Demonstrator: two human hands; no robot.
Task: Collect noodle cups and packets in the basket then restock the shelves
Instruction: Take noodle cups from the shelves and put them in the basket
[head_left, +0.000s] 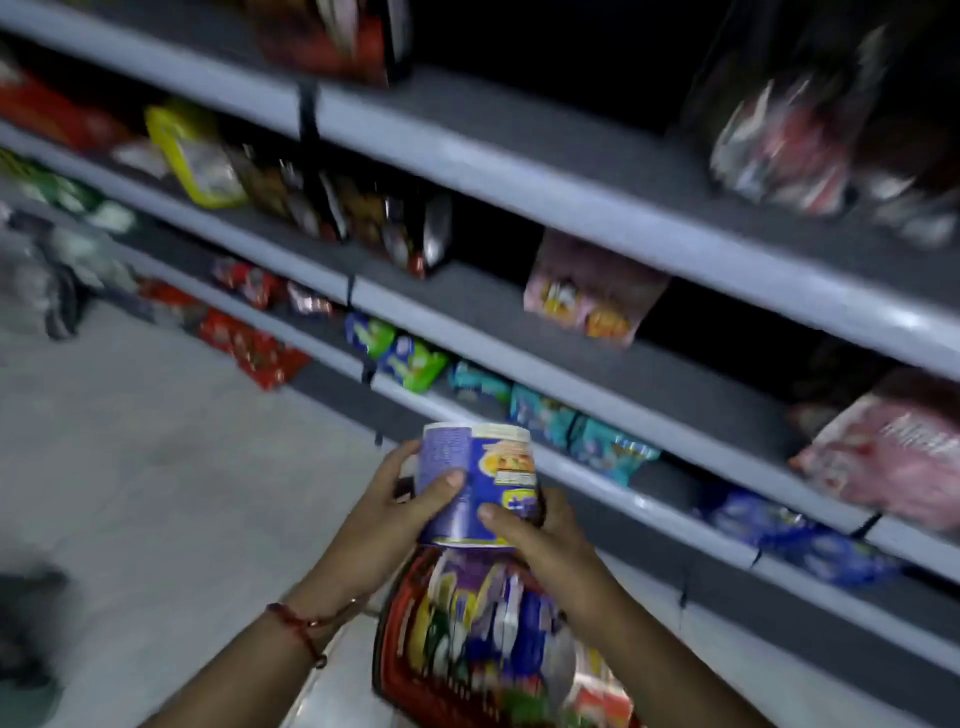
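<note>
Grey shelves (519, 171) run in tiers from far left to near right, all of it blurred. On the top tier stand dark packs (337, 41) at the left and clear bags (789, 135) at the right. The next tier down holds a yellow pack (192, 156) and brown packs (363, 218) at the left, a pink bag (592, 291) in the middle, and a second pink bag (893, 457) near the right edge. A lower tier carries red packets (244, 280), green packets (410, 358), teal packets (571, 426) and blue packets (800, 535) in a row. More red packets (254, 348) lie low beside the pale floor (156, 441). A red basket (395, 670) sits near, below the hands, heaped with mixed noodle packets (488, 623). Just above the basket a blue cup (483, 483) is held upright, white lid on top. The left hand (395, 514) grips the cup's left side, thumb across the front, a red thread band (301, 629) on its wrist. The right hand (540, 535) holds the cup's lower right, thumb pressed on the front, fingers curled behind
</note>
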